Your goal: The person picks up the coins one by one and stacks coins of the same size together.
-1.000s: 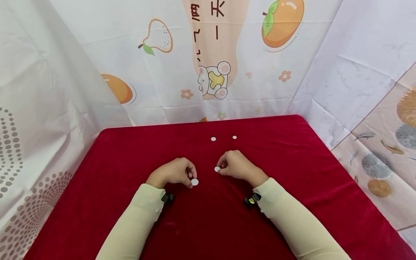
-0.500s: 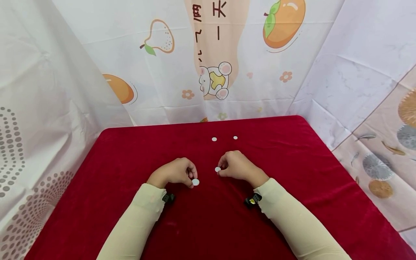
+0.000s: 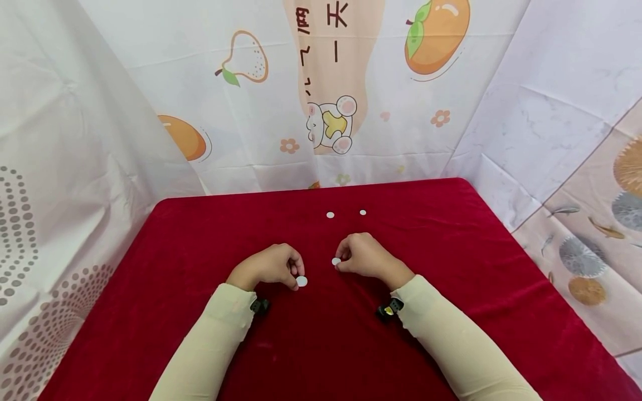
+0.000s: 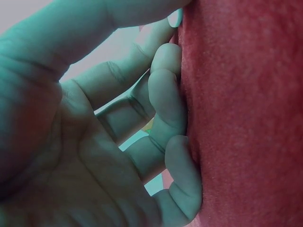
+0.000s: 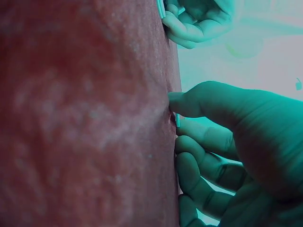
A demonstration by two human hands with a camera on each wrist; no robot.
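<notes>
White curtains printed with fruit and flowers surround a table spread with red velvety cloth, seen from the head camera. Two arms in pale cream sleeves reach in from the near edge, each with a dark device at the wrist. Near the middle, the left hand pinches a larger white disc between thumb and index finger. To its right and slightly farther off, the right hand pinches a smaller white disc the same way. Beyond them, two small white discs lie side by side but apart on the cloth.

From the left wrist, the thumb crosses the top—the larger white disc's edge shows at its tip—while the other fingers bend against the cloth.

From the right wrist, thumb and index finger hold the smaller white disc nearly edge-on—right at the cloth—with the left hand and its disc above.
</notes>
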